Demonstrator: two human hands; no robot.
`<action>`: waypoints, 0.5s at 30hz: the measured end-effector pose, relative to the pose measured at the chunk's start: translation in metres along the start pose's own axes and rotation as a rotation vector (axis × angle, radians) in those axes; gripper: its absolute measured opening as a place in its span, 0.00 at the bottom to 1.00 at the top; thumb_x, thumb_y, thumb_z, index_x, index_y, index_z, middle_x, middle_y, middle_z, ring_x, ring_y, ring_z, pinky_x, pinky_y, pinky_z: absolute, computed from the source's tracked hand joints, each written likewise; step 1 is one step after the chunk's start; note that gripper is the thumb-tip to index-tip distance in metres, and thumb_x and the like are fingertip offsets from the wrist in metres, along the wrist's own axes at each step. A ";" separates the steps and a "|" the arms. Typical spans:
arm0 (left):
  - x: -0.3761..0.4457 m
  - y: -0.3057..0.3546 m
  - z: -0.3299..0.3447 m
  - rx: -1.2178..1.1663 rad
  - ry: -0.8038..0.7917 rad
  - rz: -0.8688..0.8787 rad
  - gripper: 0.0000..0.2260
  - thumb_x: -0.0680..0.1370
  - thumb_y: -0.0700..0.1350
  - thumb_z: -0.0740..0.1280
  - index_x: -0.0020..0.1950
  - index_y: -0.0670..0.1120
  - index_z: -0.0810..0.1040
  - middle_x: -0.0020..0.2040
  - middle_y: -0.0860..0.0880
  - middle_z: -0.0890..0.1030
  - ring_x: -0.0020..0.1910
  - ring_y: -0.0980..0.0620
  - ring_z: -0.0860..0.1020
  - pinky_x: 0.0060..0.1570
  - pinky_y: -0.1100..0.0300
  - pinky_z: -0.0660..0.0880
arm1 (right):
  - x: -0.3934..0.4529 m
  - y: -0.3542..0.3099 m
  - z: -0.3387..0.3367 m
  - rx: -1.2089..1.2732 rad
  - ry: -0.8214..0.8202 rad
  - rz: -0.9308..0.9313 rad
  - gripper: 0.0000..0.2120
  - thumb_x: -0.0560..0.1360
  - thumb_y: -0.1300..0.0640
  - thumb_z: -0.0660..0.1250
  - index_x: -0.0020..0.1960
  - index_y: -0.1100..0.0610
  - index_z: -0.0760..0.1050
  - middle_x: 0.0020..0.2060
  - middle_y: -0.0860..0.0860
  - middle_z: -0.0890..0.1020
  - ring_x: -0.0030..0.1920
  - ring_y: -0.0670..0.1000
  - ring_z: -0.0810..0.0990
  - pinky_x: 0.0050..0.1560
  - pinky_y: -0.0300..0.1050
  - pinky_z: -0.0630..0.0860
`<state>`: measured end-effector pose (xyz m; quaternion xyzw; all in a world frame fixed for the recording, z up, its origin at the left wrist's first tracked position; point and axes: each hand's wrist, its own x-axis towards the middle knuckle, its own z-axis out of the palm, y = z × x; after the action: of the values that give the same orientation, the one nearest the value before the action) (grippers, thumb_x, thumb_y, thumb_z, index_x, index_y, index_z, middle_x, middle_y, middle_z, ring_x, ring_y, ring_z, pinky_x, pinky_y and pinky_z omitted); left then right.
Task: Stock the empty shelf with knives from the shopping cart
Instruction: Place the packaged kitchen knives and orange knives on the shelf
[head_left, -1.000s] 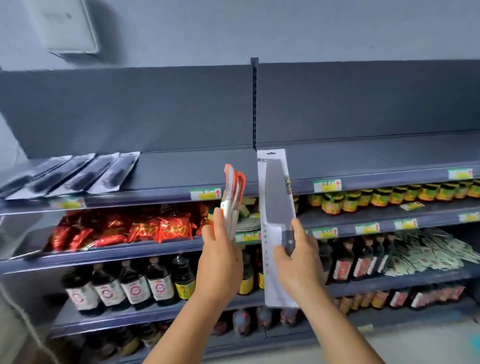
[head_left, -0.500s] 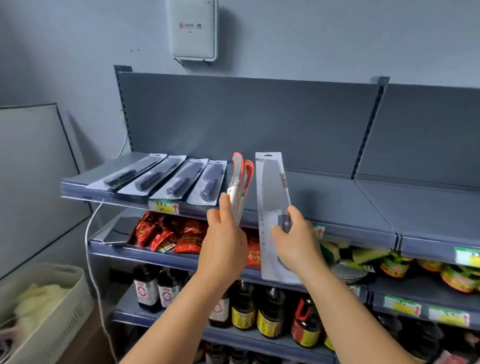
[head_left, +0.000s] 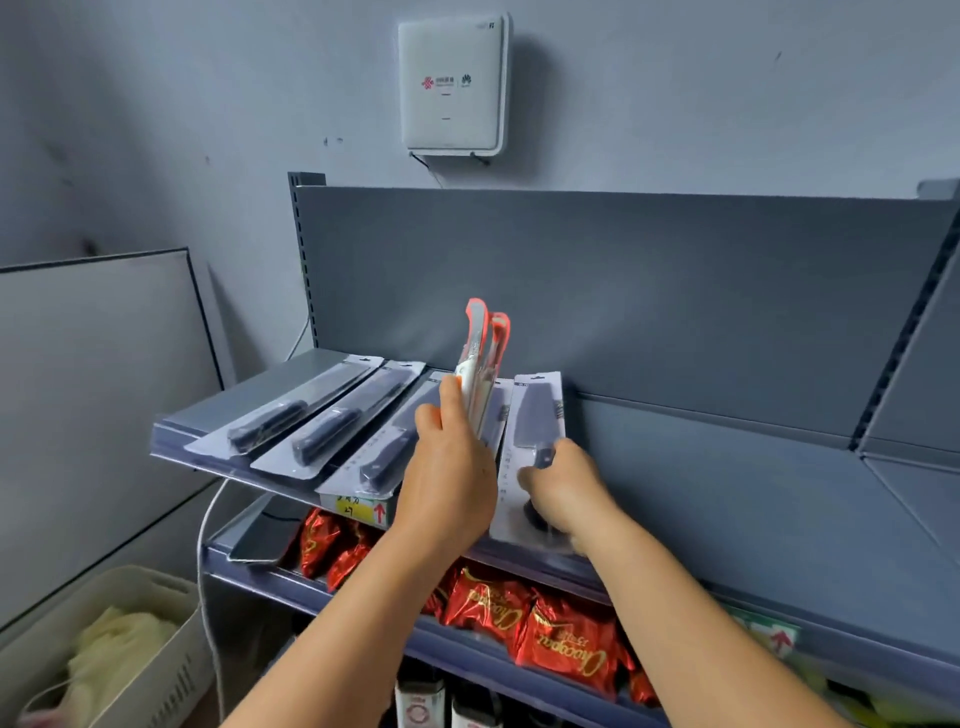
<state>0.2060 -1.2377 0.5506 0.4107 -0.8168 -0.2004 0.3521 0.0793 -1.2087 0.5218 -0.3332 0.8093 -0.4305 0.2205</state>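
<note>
Now right hand (head_left: 563, 486) lays cleaver pack (head_left: 535, 426) flat; shelf (head_left: 727, 493) rightward bare.

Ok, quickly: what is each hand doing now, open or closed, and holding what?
Left hand: closed, holding orange-handled packs upright.
Right hand: closed on the packaged cleaver, laying it on the top shelf.

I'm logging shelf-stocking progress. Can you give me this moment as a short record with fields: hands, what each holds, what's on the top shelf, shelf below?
left hand: holds orange-handled packs upright
right hand: lays a cleaver pack flat on the top shelf
top shelf: three knife packs side by side at its left end, a fourth partly hidden behind the left hand; bare to the right
shelf below: red snack bags
wall: white box above the shelving
</note>
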 end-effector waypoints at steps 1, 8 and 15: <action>0.005 -0.001 0.002 -0.001 -0.002 0.000 0.29 0.78 0.37 0.57 0.76 0.47 0.48 0.57 0.44 0.65 0.36 0.45 0.69 0.36 0.53 0.66 | 0.007 0.000 0.003 -0.023 0.005 0.010 0.06 0.73 0.57 0.64 0.47 0.55 0.68 0.49 0.55 0.72 0.43 0.56 0.73 0.32 0.42 0.66; 0.023 -0.006 0.008 -0.018 -0.067 0.007 0.28 0.78 0.35 0.57 0.75 0.47 0.49 0.59 0.42 0.65 0.37 0.45 0.70 0.37 0.54 0.67 | 0.021 0.000 0.017 -0.379 0.008 0.098 0.18 0.76 0.51 0.59 0.62 0.59 0.71 0.64 0.59 0.70 0.62 0.60 0.69 0.49 0.45 0.65; 0.022 0.013 0.023 -0.145 -0.205 0.136 0.26 0.79 0.39 0.56 0.75 0.45 0.52 0.62 0.42 0.65 0.44 0.41 0.72 0.42 0.52 0.69 | -0.011 -0.012 -0.009 0.200 0.230 -0.200 0.10 0.79 0.52 0.54 0.48 0.53 0.72 0.47 0.47 0.78 0.48 0.51 0.74 0.47 0.43 0.70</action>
<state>0.1727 -1.2469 0.5523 0.3053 -0.8577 -0.2756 0.3084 0.0848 -1.2004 0.5372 -0.3370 0.7452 -0.5638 0.1146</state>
